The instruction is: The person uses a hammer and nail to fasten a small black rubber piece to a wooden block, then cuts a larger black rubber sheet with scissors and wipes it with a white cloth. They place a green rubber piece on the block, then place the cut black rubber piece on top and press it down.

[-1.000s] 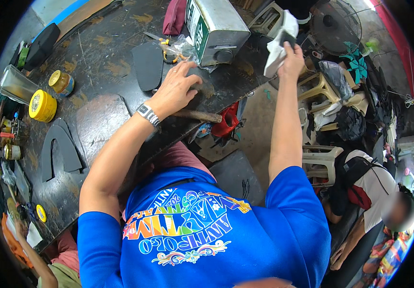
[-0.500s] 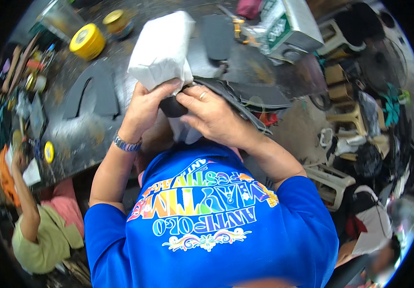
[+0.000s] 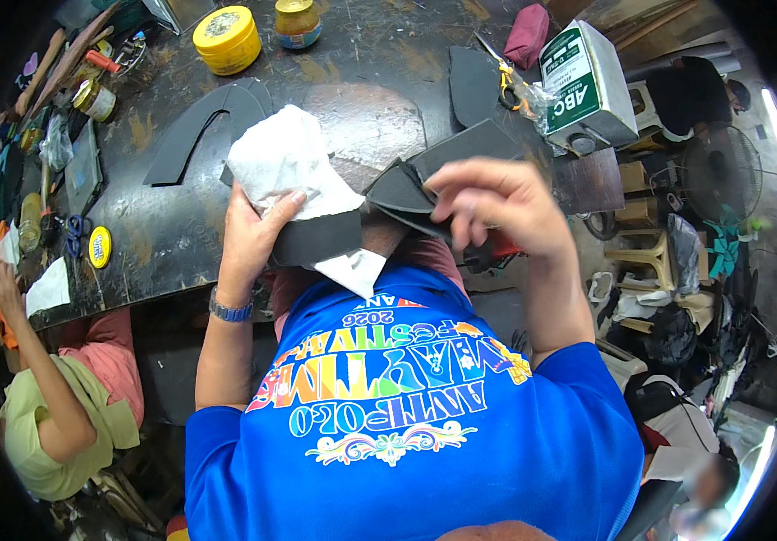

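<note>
My left hand [image 3: 257,225] grips a white cloth [image 3: 282,158] with its thumb on top. Along the cloth's near side runs a dark grey flat piece [image 3: 321,238], and a pointed white corner hangs below it. To the right my right hand [image 3: 505,206] is raised, slightly blurred, its fingers loosely bent and apart with nothing seen between them. Its fingertips are close to a fanned stack of black flat pieces [image 3: 402,191] at the table's near edge; whether they touch cannot be made out. Another dark flat piece [image 3: 469,149] lies just behind that stack.
On the dark table [image 3: 149,243] lie curved dark cutouts [image 3: 194,126]. Farther back stand a yellow tub [image 3: 226,43] and a glass jar [image 3: 298,25]. Orange-handled scissors [image 3: 508,88] lie beside a white-and-green tin [image 3: 588,86]. Another person [image 3: 68,419] sits at the left.
My right hand has left the white cloth and moved right, above the black pieces. The cloth in my left hand has dropped lower and spread out, showing the dark piece along it.
</note>
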A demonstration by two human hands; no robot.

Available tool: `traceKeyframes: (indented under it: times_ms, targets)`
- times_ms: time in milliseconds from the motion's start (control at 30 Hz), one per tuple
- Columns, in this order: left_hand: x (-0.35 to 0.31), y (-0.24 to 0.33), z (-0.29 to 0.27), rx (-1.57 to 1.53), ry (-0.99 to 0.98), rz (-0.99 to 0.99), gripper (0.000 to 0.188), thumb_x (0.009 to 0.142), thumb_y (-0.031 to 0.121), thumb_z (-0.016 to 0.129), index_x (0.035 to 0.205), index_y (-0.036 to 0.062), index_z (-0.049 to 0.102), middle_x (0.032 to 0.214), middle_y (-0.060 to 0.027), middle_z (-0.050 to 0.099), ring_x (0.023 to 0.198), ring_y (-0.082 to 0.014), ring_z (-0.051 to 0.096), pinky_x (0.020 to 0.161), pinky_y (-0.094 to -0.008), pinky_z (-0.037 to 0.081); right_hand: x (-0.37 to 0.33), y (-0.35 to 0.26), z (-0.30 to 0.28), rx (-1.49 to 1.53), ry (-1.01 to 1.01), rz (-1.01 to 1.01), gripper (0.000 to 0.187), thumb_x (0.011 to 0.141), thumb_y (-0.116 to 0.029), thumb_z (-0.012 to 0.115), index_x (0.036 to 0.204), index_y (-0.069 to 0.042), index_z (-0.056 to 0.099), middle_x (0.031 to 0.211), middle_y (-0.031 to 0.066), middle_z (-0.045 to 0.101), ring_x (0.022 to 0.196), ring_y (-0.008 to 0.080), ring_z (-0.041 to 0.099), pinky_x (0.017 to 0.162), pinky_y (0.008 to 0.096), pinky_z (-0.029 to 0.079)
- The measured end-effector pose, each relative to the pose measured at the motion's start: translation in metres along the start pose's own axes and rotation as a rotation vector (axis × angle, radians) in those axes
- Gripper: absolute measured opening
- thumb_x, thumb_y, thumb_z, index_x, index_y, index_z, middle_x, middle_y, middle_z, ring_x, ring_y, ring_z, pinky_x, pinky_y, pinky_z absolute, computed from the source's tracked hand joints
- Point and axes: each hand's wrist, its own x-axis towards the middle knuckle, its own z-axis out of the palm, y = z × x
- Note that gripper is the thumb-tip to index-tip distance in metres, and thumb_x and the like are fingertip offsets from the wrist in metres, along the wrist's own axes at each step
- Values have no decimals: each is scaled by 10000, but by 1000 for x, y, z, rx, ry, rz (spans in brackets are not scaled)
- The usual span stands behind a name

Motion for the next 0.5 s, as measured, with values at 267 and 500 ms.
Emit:
traceKeyframes:
  times_ms: [267,500]
  targets:
    - [-3,33,15,660,366,424,859,760,147,841,1496,65,405,1404,-226,527,1333,-417,497,1125,-461,397,103,69,-127,-1416,748,-78,266,933,-143,608,1167,-38,677,1018,172,723,895,332,722,793,451,559]
    - [-3,47,26,888,-358,650,472,769,122,799,1213,99,643,1316,-75,604,1286,-239,553,1177,-495,293,128,96,-197,-1568,836,386,353,946,-182,542,1288,-95,550,1051,240,686,1013,427,684,847,536,533]
